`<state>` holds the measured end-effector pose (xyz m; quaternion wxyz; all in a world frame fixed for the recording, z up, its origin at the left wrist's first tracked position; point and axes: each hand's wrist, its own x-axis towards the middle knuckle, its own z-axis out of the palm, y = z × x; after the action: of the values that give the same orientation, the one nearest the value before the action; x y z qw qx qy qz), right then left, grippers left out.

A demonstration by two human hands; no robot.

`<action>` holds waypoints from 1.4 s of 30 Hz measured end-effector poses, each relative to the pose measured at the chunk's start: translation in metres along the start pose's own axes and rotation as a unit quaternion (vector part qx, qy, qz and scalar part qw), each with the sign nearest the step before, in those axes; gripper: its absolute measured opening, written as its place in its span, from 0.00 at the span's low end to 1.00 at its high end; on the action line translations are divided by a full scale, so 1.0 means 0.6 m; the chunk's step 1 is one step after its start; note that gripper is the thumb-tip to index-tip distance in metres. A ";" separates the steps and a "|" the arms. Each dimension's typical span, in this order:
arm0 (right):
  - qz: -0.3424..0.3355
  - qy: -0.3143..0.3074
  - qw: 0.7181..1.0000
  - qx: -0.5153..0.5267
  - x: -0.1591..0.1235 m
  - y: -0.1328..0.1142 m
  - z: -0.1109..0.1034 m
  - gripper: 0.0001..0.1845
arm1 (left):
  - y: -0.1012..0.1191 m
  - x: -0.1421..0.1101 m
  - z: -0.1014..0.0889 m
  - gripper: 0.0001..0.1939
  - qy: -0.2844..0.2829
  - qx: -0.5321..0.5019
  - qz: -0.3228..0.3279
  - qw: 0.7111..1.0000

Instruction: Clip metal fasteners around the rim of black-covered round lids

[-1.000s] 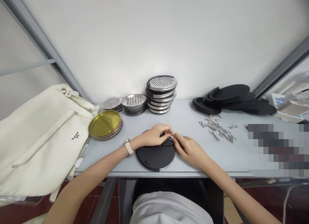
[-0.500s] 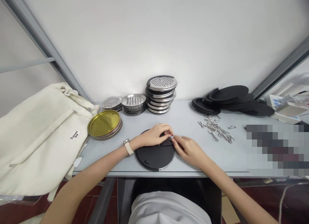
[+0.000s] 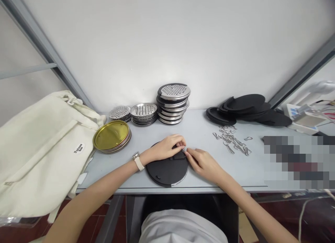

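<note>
A round black disc [image 3: 167,171] with a thin shiny rim lies flat near the table's front edge. Over its far part, my left hand [image 3: 170,146] is closed, thumb and fingers pinched at the disc's upper right side. My right hand [image 3: 205,162] pinches from the right, its fingertips almost meeting the left ones. Between the two sets of fingertips shows a small metal clip [image 3: 183,151], mostly covered by the fingers. Several similar loose wire clips [image 3: 231,140] lie in a pile to the right.
At the back stand grater discs [image 3: 143,111] and a taller stack of grater discs with black rims [image 3: 174,93]. Gold-coloured round lids [image 3: 111,135] are piled at left beside a cream bag [image 3: 52,149]. Black discs [image 3: 246,105] are heaped at back right, near a white device [image 3: 300,117].
Both hands stay pinched at the same spot on the disc, with only slight finger movement. The whole view has shifted a little.
</note>
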<state>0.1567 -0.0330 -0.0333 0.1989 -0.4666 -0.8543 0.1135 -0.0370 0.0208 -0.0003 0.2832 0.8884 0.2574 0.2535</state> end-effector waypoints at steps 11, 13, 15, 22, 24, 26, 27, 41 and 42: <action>0.005 0.003 1.000 -0.005 0.001 -0.002 0.000 0.16 | 0.005 -0.002 -0.003 0.03 0.014 0.014 0.006 1.000; 0.004 0.004 1.000 -0.006 0.001 -0.002 -0.001 0.16 | 0.007 -0.002 -0.007 0.03 0.003 0.011 0.003 1.000; 0.004 0.003 1.000 -0.008 0.000 -0.001 -0.001 0.17 | 0.010 -0.003 -0.014 0.04 -0.016 0.002 0.001 1.000; 0.002 -0.002 1.000 -0.022 0.000 0.000 0.000 0.15 | 0.015 -0.004 -0.030 0.20 -0.052 -0.059 -0.002 0.997; 0.000 0.000 1.000 -0.024 0.000 0.001 0.000 0.15 | 0.014 -0.004 -0.029 0.23 -0.055 -0.058 0.001 0.997; 0.001 0.002 1.000 -0.025 0.000 0.001 0.001 0.15 | 0.014 -0.004 -0.029 0.22 -0.050 -0.047 0.002 0.998; 0.002 0.002 1.000 -0.025 0.000 0.001 0.001 0.16 | 0.013 -0.004 -0.029 0.21 -0.048 -0.042 0.003 0.998; -0.001 0.001 1.000 -0.016 0.000 0.002 0.002 0.16 | 0.016 -0.003 -0.033 0.14 -0.072 -0.021 0.017 0.997; -0.002 0.001 1.000 -0.015 0.000 0.002 0.002 0.16 | 0.016 -0.003 -0.033 0.14 -0.072 -0.026 0.015 0.997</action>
<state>0.1572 -0.0324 -0.0348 0.1926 -0.4680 -0.8566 0.1001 -0.0469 0.0202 0.0196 0.3203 0.9003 0.2166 0.1998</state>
